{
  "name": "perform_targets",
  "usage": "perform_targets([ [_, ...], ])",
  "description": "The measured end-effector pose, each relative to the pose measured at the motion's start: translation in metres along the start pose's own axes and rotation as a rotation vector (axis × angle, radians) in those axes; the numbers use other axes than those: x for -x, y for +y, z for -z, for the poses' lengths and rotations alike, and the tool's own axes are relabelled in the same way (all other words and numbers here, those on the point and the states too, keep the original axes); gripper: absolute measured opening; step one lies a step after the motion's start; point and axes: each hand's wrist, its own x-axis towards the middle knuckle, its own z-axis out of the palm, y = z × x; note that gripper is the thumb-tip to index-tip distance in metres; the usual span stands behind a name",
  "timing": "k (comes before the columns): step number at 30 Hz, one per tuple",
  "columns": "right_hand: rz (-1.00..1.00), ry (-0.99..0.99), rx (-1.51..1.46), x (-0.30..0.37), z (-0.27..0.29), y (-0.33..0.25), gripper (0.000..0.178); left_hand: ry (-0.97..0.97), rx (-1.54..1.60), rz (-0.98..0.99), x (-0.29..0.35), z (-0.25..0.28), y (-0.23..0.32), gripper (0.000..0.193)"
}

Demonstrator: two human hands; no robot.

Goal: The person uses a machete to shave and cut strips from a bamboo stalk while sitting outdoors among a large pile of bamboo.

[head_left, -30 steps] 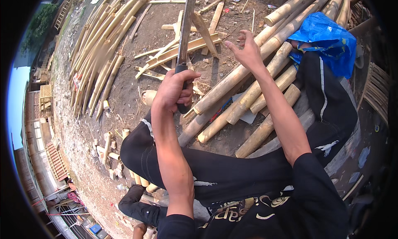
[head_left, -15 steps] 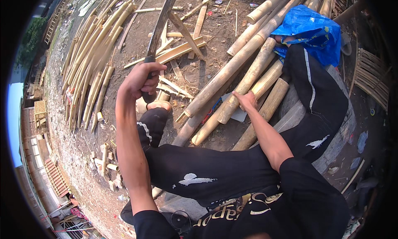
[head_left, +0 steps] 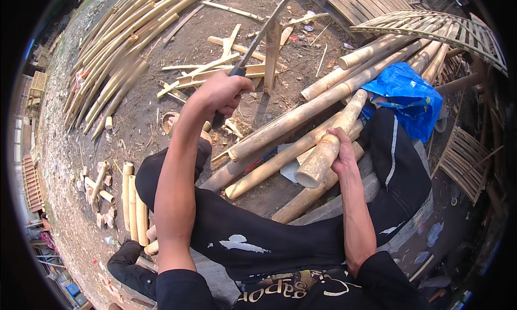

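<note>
My left hand (head_left: 222,94) is closed around the black handle of a machete (head_left: 264,34), its long dark blade slanting up and to the right. In my right hand (head_left: 344,148) is a short, thick bamboo pole (head_left: 327,154), gripped near its hollow cut end, which faces me. That end is raised over other bamboo poles (head_left: 274,168) lying by my legs. The far end of the held pole reaches toward a crumpled blue plastic sheet (head_left: 404,97) beside my right knee. The blade is apart from the bamboo.
An upright wooden post (head_left: 272,57) stands ahead, among split bamboo pieces (head_left: 215,76). Many long bamboo poles (head_left: 116,49) lie at the far left. Slatted bamboo panels (head_left: 463,159) are at the right. Short bamboo lengths (head_left: 141,213) stand near my left side.
My right hand has lifted the near end of the thick bamboo pole and turned it toward me. My left hand has moved right with the machete, which leans more. The view has shifted.
</note>
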Motion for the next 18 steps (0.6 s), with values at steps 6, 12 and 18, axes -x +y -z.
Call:
perform_targets([
  [6,0.829,-0.168,0.392,0.132,-0.054,-0.120,0.066,0.087,-0.256,-0.021,0.010,-0.018,-0.005,0.026],
  [12,1.760,0.212,0.575,0.187,-0.143,-0.192,0.037,0.104,-0.457,-0.087,0.018,-0.024,-0.014,0.030],
  [18,0.839,0.214,1.633,0.073,-0.141,-0.123,0.032,0.080,-0.294,-0.035,0.015,-0.013,-0.015,0.030],
])
